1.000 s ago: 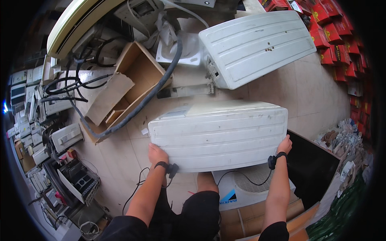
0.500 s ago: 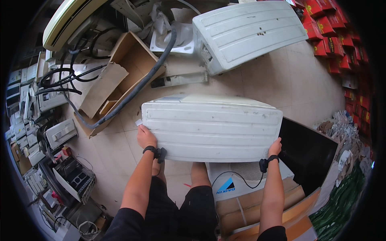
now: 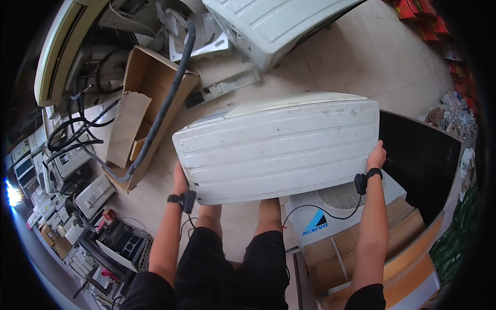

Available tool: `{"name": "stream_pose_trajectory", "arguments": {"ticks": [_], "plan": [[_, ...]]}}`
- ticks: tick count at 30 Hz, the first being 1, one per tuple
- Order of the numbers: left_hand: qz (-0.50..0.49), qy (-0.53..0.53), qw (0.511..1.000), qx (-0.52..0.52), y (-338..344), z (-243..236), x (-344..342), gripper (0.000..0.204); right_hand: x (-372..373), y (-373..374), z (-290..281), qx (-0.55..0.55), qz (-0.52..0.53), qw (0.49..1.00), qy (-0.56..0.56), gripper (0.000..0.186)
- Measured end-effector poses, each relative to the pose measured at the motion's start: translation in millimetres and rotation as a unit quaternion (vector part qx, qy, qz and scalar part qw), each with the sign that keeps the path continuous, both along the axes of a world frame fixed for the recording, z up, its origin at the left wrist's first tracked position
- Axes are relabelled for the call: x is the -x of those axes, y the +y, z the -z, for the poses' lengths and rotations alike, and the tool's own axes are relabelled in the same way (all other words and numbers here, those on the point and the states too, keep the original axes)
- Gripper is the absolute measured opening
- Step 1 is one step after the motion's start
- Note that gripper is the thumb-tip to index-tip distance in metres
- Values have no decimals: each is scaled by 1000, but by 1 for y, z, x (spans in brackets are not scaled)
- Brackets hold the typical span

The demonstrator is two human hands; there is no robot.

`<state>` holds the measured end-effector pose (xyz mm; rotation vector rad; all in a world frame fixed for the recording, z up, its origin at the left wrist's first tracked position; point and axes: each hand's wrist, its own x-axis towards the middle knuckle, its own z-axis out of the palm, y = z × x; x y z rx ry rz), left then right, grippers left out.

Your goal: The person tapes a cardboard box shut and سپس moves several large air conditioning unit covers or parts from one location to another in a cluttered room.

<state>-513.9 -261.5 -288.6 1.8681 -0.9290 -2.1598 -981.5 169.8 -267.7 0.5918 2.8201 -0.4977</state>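
The head fisheye looks steeply down, its dark rim unclear.

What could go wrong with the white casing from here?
The white casing, held at opposite ends by the left hand and right hand, could slip if either grip loosens. Its right end might knock the black panel beside it. The black cable, looping near the casing, could snag.

Two ribbed casings (image 3: 281, 150) (image 3: 274, 23), two wristbands (image 3: 175, 198) (image 3: 373, 172)

Left hand (image 3: 180, 181), eight o'clock: fingertips hidden by white casing (image 3: 281, 150). Grille (image 3: 337, 197), four o'clock: partly covered. Second casing (image 3: 274, 26), twelve o'clock: cropped.
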Motion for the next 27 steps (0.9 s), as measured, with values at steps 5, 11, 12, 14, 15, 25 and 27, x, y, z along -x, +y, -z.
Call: {"name": "stream_pose_trajectory", "arguments": {"ticks": [5, 11, 12, 14, 15, 25, 27], "plan": [[131, 12, 990, -45, -36, 56, -32, 44, 1, 0, -1, 43, -2, 999, -8, 61], [162, 25, 986, -37, -28, 63, -29, 44, 11, 21, 14, 63, 7, 998, 24, 61], [172, 10, 985, -21, -24, 56, -26, 45, 11, 23, 15, 77, 11, 997, 21, 61], [205, 2, 978, 30, -16, 38, -15, 42, 9, 26, 14, 123, 20, 992, 16, 61], [184, 12, 983, 20, -15, 40, -20, 41, 10, 28, 17, 127, 20, 992, 15, 60], [217, 12, 965, 148, -1, 71, -43, 25, 21, 39, 24, 333, -18, 940, -66, 50], [162, 12, 969, 188, 12, 81, -48, 22, 27, 32, 22, 361, -37, 923, -124, 51]]}}
